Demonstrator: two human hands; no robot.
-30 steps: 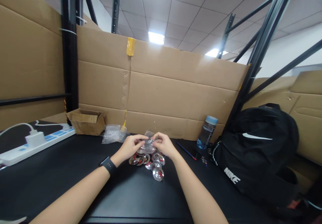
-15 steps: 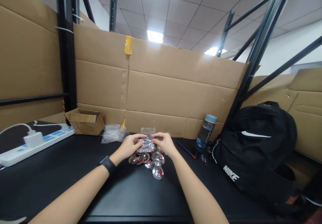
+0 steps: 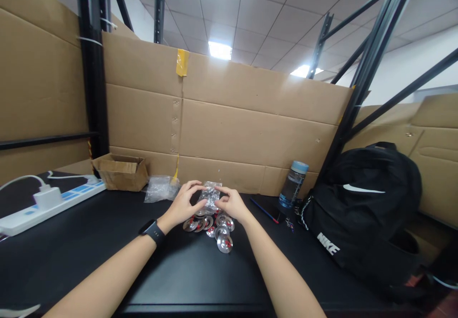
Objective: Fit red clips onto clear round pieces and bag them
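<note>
A crinkled clear plastic bag (image 3: 211,195) lies over the back of a pile of shiny round metal discs with red marks (image 3: 224,242). On the bag's left side is my left hand (image 3: 184,203), thumb and fingers spread apart, with a dark watch on the wrist. My right hand (image 3: 231,204) is at the bag's right edge, its thumb and fingertips also apart and close to the plastic. Neither hand's fingers close round the bag. Some discs are hidden beneath it.
On the left are a white power strip (image 3: 21,217), an open cardboard box (image 3: 121,175) and another plastic bag (image 3: 161,189). A blue pen (image 3: 263,210), a water bottle (image 3: 293,184) and a black backpack (image 3: 365,213) stand or lie on the right. Cardboard (image 3: 250,132) walls the back.
Both hands have gone from pinching the bag to spread fingers. The bag now looks more upright and bunched between them, and my left fingers are higher.
</note>
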